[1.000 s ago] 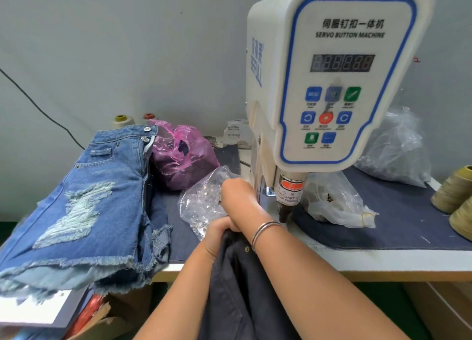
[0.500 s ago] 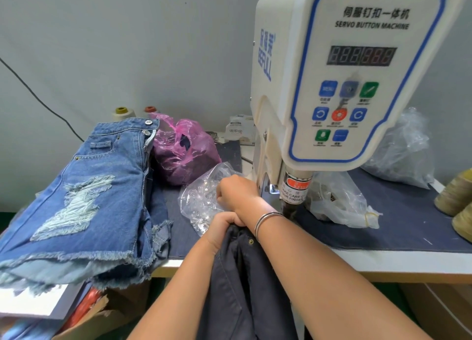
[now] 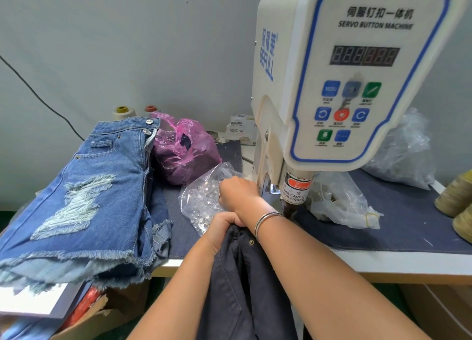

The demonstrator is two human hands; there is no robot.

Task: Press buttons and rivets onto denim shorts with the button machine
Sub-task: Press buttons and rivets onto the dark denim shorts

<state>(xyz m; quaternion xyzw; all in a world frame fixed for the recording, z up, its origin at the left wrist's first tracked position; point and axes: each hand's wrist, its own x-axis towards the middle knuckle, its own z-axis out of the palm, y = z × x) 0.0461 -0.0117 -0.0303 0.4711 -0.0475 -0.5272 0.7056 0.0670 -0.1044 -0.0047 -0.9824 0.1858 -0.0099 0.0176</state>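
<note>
Shorts (image 3: 245,283), dark, are bunched in the left hand (image 3: 223,223) at lower centre; the right hand (image 3: 237,192) reaches into the bag (image 3: 201,199) of studs, fingers hidden, grip unclear. Next: seat a stud under the button machine (image 3: 344,84).

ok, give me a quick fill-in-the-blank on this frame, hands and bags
1. The left hand grips the dark ____ garment.
2. The right hand reaches into the ____ plastic bag of small metal pieces.
3. The pink plastic bag lies beside the blue ____ shorts.
4. The right wrist wears a silver ____.

Missing words: grey; clear; denim; bangle
</note>
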